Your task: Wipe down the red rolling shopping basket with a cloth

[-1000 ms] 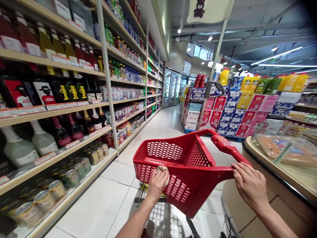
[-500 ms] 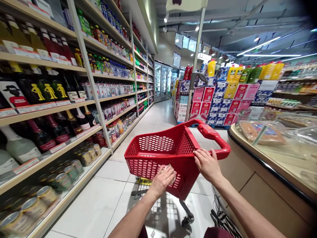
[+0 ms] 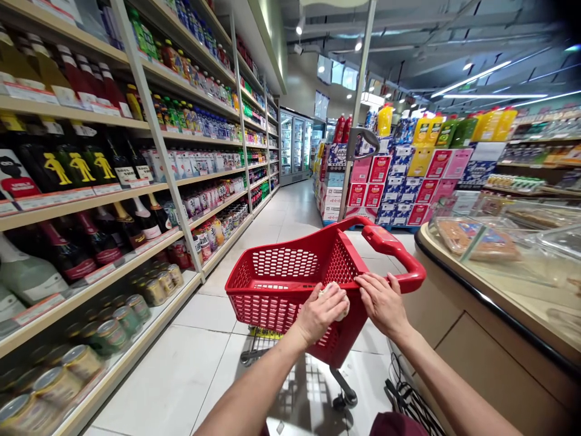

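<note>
A red plastic shopping cart (image 3: 276, 303) with perforated sides stands before me, its handle (image 3: 403, 257) to the right. My left hand (image 3: 321, 312) is closed over a crumpled whitish cloth (image 3: 338, 297) and presses it against the cart's near side, just under the rim. Most of the cloth is hidden by the fingers. My right hand (image 3: 380, 300) rests on the cart's near top edge beside the handle, its fingers laid over the rim.
Shelves of bottles and cans (image 3: 86, 206) run along the left. A glass-topped counter (image 3: 481, 303) stands close on the right, with black cables (image 3: 408, 393) on the floor beside it. Stacked drink cartons (image 3: 399, 181) and a metal pole (image 3: 356, 109) are ahead.
My left hand has slid right and up along the cart's near side with the cloth, closer to my right hand. The right hand stays on the rim.
</note>
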